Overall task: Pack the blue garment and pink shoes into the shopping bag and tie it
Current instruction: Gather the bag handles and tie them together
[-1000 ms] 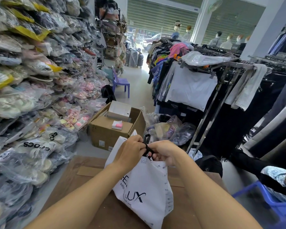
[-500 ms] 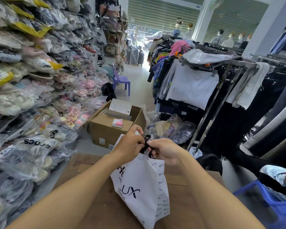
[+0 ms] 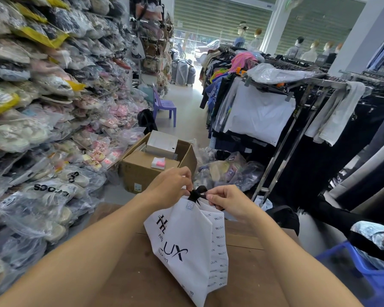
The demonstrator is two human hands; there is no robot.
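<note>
Nearest, a brown wooden tabletop (image 3: 124, 280) carries a white shopping bag (image 3: 182, 247) with black lettering, standing at its middle and leaning slightly left. At the bag's gathered top sits a black ribbon tie (image 3: 196, 193). The left hand (image 3: 171, 187) pinches the tie from the left, fingers closed on it; the right hand (image 3: 227, 201) pinches its right end. Beyond the table, an open cardboard box (image 3: 142, 171) rests on the floor. Bagged shoes (image 3: 42, 129) stack up the left wall; clothes racks (image 3: 297, 103) fill the right. Farther off stands a purple plastic chair (image 3: 164, 106).
</note>
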